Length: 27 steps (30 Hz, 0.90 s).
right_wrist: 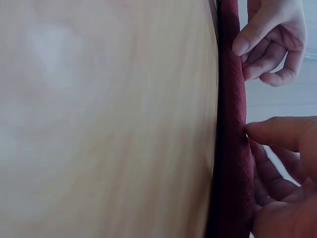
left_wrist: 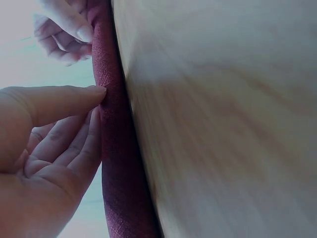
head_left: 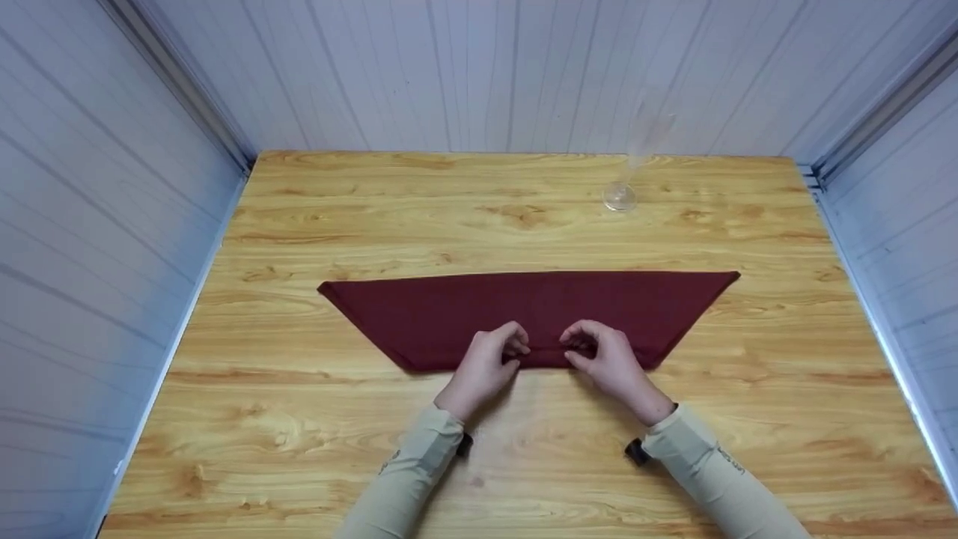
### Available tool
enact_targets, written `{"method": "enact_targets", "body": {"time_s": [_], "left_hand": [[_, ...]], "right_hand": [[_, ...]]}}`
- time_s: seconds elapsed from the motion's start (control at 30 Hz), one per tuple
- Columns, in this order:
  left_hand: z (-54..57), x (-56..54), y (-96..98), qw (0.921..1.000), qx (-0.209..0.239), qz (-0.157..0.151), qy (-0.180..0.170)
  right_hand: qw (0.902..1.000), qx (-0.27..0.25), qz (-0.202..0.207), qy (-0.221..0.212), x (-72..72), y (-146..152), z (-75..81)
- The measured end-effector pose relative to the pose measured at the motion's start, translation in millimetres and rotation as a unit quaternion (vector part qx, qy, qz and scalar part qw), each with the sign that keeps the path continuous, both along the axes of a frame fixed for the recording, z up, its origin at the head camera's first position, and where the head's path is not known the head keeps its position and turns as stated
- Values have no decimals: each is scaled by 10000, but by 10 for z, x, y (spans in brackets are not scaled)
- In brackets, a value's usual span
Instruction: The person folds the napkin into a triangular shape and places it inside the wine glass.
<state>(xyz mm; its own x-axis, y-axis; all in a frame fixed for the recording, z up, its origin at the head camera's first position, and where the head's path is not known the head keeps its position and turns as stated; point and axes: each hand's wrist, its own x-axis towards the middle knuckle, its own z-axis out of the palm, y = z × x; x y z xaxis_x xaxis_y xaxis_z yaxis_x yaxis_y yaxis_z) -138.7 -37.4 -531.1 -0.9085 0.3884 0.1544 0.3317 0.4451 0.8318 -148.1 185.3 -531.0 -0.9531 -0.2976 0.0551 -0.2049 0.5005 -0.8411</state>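
A dark red cloth napkin [head_left: 524, 307] lies on the table as a trapezoid, its long side away from me and its short near edge turned over into a narrow roll. My left hand [head_left: 486, 363] pinches that rolled edge left of its middle. In the left wrist view, the thumb presses the near face of the roll [left_wrist: 119, 148] while the curled fingers sit behind it. To the right, my right hand [head_left: 608, 361] pinches the same edge, thumb in front, a short gap from the left. Its fingertips are partly hidden behind the roll [right_wrist: 233, 163] in the right wrist view.
Toward the back right of the table stands a clear stemmed glass [head_left: 620, 196], its upper part faint against the wall. The wood-grain table [head_left: 299, 419] is bordered by pale panels [head_left: 479, 75] at the back and both sides.
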Motion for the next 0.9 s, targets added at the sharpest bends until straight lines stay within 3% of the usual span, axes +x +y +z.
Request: {"method": "enact_targets", "body": {"time_s": [0.13, 0.27, 0.57, 0.9], "left_hand": [[17, -6, -1, 10000, 0, -30, -14], [30, -6, 0, 9999, -81, -29, -53], [6, 8, -38, 9999, -3, -92, -76], [-1, 25, -111, 9999, -28, -121, -46]], "right_hand": [[9985, 110, 157, 515, 64, 5, 24], [9967, 285, 340, 685, 99, 6, 38], [9984, 319, 420, 190, 61, 38, -25], [9975, 396, 576, 103, 7, 48, -52]]}}
